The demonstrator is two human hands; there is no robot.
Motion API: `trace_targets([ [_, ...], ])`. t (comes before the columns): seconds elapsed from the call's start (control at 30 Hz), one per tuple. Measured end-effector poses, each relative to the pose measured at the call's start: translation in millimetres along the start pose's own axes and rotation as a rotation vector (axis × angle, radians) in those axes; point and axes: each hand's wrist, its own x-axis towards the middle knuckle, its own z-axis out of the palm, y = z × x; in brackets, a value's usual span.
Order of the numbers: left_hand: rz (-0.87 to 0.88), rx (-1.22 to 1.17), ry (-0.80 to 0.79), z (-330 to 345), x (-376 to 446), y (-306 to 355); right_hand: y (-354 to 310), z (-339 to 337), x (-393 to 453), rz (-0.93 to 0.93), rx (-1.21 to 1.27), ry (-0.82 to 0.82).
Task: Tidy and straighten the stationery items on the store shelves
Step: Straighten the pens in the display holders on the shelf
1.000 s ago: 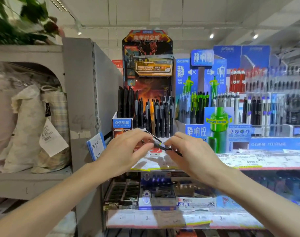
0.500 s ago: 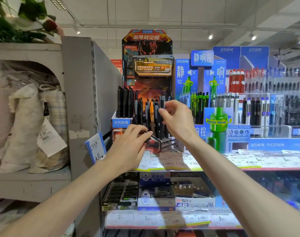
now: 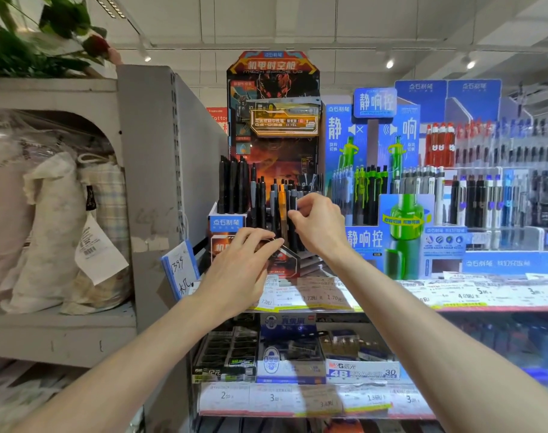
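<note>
A: Status on the hands?

B: Right hand [image 3: 318, 225] is up at the orange-and-black pen display [image 3: 272, 126], thumb and forefinger pinched on a dark upright pen [image 3: 293, 214] in the front row, other fingers curled. The pen stands among the other pens, just right of an orange pen [image 3: 281, 201].

A: Left?

B: Left hand [image 3: 238, 273] is lower, at the front of the same display. Fingers are bent, tips together against the printed front card [image 3: 283, 260]. Looks like a pinch on its top edge, but I can't tell for sure.

A: Where does the display sit?

B: On the upper shelf [image 3: 454, 304], far left, against the grey shelf end panel [image 3: 151, 170]. A row of taller black pens [image 3: 232, 185] fills its left rear compartment.

A: Neighbours?

B: Blue pen display [image 3: 372, 145] just to the right, holding green and black pens. Further right are more pen racks, blurred. Price labels [image 3: 316, 296] run along the shelf edge. The shelf below holds boxed erasers; one box [image 3: 361, 371] is marked 4B. A handwritten tag [image 3: 180, 270] hangs off the end panel. Cloth bags [image 3: 57, 232] sit in the grey unit on the left.
</note>
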Motion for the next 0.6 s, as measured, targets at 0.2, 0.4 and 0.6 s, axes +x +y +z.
trace_targets([
  [0.2,-0.018,-0.087,0.021,1.9,0.0,-6.9,2.2,-1.7,-0.3,0.026,-0.087,-0.039],
  [0.4,-0.025,-0.117,0.025,1.8,-0.5,-6.7,1.8,-5.0,-1.0,0.049,-0.076,-0.084],
  [0.6,-0.035,-0.142,0.037,2.7,-0.3,-6.2,2.3,-4.0,-3.4,0.034,-0.087,-0.071],
])
